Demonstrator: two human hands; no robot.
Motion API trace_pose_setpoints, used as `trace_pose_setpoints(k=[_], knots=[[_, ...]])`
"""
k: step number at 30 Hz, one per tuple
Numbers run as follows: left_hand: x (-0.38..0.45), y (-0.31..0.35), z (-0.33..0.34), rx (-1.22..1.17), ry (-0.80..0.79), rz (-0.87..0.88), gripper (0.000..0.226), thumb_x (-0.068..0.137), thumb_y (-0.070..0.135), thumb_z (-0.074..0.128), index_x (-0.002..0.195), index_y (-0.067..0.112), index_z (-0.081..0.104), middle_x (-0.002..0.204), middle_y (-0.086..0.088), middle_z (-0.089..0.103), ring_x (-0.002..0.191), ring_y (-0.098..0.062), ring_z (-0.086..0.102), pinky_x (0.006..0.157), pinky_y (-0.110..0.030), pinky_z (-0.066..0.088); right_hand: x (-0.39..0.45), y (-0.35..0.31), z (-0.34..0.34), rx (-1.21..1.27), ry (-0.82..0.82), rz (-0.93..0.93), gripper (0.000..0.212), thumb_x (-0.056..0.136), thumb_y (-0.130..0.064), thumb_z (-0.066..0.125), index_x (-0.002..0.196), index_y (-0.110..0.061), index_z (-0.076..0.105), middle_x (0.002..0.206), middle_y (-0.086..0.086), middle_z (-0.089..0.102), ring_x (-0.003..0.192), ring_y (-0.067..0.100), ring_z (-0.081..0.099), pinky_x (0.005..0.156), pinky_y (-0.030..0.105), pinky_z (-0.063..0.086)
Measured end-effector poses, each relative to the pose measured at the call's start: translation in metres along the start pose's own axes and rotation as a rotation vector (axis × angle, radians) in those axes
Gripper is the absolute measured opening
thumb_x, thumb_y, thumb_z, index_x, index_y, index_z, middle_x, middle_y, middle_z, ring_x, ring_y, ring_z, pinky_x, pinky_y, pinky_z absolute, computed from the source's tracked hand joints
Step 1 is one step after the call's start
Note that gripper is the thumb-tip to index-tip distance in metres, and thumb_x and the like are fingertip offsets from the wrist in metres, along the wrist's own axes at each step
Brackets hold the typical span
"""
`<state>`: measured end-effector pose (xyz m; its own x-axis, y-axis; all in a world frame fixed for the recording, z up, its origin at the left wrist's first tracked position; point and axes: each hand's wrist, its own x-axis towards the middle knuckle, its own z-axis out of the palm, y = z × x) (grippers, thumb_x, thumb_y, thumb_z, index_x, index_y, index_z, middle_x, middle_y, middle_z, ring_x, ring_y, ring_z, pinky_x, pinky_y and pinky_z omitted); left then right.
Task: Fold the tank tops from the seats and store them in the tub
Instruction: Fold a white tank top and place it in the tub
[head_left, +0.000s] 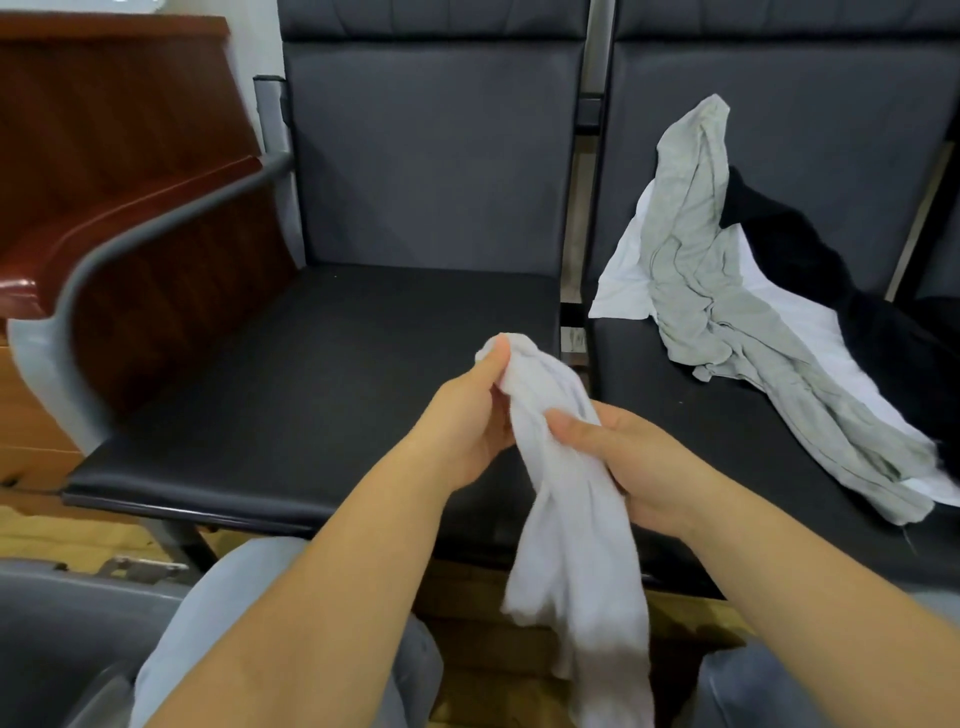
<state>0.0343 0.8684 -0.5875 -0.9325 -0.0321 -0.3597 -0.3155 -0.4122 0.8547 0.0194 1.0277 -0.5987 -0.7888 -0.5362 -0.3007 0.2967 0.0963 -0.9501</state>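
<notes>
Both hands' grip clamped a bunched white cotton tank top (566, 499): left hand (470, 421) pinched its top, right hand (631, 462) its middle.

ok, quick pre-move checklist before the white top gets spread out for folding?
1. Left hand pinches the top end of the white tank top: ok.
2. Right hand grips it lower down: ok.
3. Garment opened flat: not ok, bunched and hanging.
4. Left seat bare for laying it: ok.
5. Pile on the right seat apart from the held top: ok.
6. Tub location: cannot tell.
</notes>
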Motion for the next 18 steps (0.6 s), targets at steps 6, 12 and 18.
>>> trace_pose_setpoints(k=[6,12,18], knots=[[0.006,-0.001,-0.001,0.174,-0.103,0.106,0.027,0.097,0.03,0.051,0.119,0.018,0.062,0.113,-0.002,0.071,0.105,-0.018,0.067,0.093,-0.036,0.052,0.007,0.003,0.0,-0.144,0.014,-0.009,0.061,0.064,-0.048,0.081,0.114,-0.017,0.063,0.108,0.005,0.071,0.104,0.024,0.067,0.097,0.047,0.05],[0.013,-0.008,0.009,0.128,-0.105,0.154,0.03,0.095,0.023,0.055,0.123,0.016,0.06,0.12,-0.007,0.067,0.11,-0.022,0.064,0.1,-0.04,0.049,0.008,0.0,-0.005,-0.23,0.185,-0.119,0.075,0.059,-0.059,0.069,0.122,-0.019,0.062,0.113,0.002,0.069,0.105,0.021,0.065,0.096,0.045,0.052],[0.019,-0.005,0.002,0.048,-0.065,0.248,0.035,0.09,0.016,0.062,0.125,0.017,0.059,0.115,-0.004,0.07,0.105,-0.021,0.067,0.085,-0.037,0.057,0.007,-0.006,-0.005,-0.321,0.338,-0.211,0.044,0.081,-0.026,0.074,0.121,-0.018,0.057,0.113,-0.006,0.062,0.106,0.014,0.06,0.096,0.036,0.05]])
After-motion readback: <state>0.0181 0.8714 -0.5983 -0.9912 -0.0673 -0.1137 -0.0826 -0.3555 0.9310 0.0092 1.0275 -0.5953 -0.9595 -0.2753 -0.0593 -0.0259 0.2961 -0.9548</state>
